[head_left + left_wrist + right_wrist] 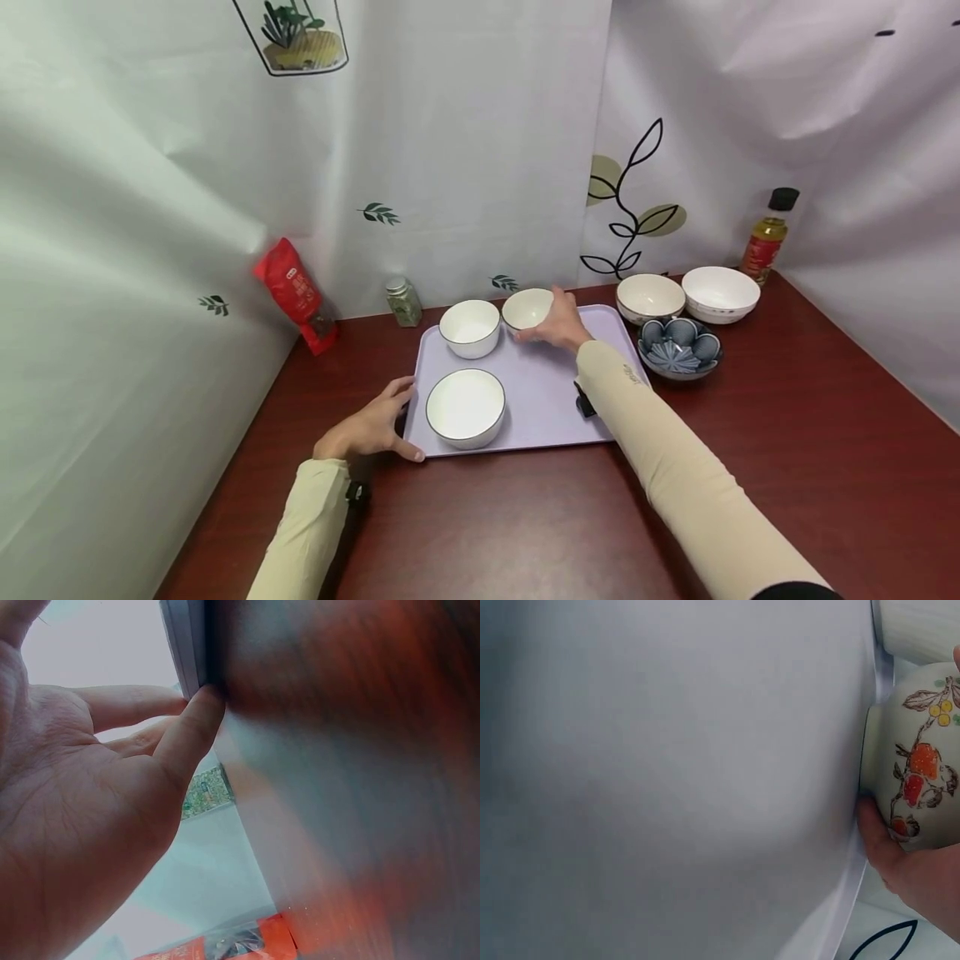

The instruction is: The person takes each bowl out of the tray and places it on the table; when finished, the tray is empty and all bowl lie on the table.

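Note:
A lavender tray (pixel 543 400) lies on the dark red table. My right hand (pixel 561 323) grips a small white bowl (pixel 525 308) at the tray's back edge, thumb on the near side. The right wrist view shows this bowl's outer wall (pixel 926 765), painted with red fruit and leaves. A white bowl (pixel 469 323) with a dark rim stands left of it, and a larger white bowl (pixel 465 406) is at the tray's front left. My left hand (pixel 371 425) touches the tray's left edge and front corner with extended fingers, also seen from the palm side as the left hand (pixel 112 772).
Right of the tray stand a cream bowl (pixel 649 296), a white bowl (pixel 720 292) and a blue petal-patterned bowl (pixel 678 350). An oil bottle (pixel 767 237) is behind them. A spice jar (pixel 403 302) and red packet (pixel 296 292) stand at the back left, against a white curtain (pixel 465 150).

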Demonstrator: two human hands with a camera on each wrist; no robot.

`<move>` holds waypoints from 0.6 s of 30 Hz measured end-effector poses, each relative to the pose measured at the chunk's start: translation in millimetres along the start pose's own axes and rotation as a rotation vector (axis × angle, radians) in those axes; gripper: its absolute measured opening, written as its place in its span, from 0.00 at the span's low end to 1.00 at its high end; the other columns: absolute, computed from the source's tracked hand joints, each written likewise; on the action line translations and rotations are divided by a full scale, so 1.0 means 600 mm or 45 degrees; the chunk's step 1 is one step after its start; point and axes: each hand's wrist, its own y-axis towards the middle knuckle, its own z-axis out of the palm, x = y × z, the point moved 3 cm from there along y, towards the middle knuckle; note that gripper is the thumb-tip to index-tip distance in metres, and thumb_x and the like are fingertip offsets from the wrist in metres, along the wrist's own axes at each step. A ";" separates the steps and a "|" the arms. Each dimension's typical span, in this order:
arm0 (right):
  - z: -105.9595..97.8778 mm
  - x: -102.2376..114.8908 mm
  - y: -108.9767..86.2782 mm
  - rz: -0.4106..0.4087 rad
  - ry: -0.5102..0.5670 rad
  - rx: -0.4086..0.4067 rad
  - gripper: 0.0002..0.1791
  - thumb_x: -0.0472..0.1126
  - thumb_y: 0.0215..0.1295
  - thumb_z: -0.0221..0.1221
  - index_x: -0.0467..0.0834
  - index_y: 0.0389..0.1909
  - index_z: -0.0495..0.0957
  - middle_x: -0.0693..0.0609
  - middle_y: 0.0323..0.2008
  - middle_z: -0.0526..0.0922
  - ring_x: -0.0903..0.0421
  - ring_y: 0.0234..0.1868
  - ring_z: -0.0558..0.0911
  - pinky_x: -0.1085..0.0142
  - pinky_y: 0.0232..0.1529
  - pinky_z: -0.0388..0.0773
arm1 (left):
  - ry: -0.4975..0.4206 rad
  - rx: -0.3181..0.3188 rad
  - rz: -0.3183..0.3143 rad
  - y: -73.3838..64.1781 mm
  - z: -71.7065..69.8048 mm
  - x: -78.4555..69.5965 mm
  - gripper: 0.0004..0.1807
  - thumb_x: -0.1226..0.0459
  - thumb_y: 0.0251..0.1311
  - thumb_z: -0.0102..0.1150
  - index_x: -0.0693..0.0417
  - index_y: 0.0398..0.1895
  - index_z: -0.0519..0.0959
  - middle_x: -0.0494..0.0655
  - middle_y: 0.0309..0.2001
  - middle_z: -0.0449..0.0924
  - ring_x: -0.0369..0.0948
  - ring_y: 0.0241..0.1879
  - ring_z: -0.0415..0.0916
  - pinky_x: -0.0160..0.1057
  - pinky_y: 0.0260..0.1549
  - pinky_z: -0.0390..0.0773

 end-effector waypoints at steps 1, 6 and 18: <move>-0.001 -0.001 0.000 0.011 -0.001 0.000 0.70 0.46 0.39 0.80 0.37 0.79 0.45 0.31 0.71 0.56 0.37 0.71 0.65 0.47 0.75 0.64 | 0.001 -0.001 0.002 0.000 0.000 0.000 0.66 0.55 0.39 0.83 0.74 0.76 0.52 0.62 0.78 0.44 0.64 0.68 0.68 0.57 0.68 0.70; -0.017 -0.002 -0.009 0.004 -0.070 0.036 0.69 0.48 0.39 0.80 0.37 0.78 0.47 0.31 0.70 0.57 0.37 0.70 0.65 0.46 0.73 0.66 | -0.010 0.003 -0.001 -0.001 0.001 0.001 0.66 0.55 0.39 0.83 0.74 0.76 0.51 0.62 0.78 0.44 0.65 0.68 0.68 0.57 0.68 0.70; -0.078 0.004 -0.034 -0.106 -0.161 0.080 0.64 0.48 0.37 0.80 0.35 0.75 0.56 0.32 0.70 0.62 0.37 0.70 0.63 0.44 0.73 0.63 | -0.024 0.004 0.006 -0.003 0.000 0.000 0.66 0.55 0.40 0.83 0.74 0.76 0.51 0.62 0.78 0.44 0.66 0.69 0.66 0.58 0.68 0.70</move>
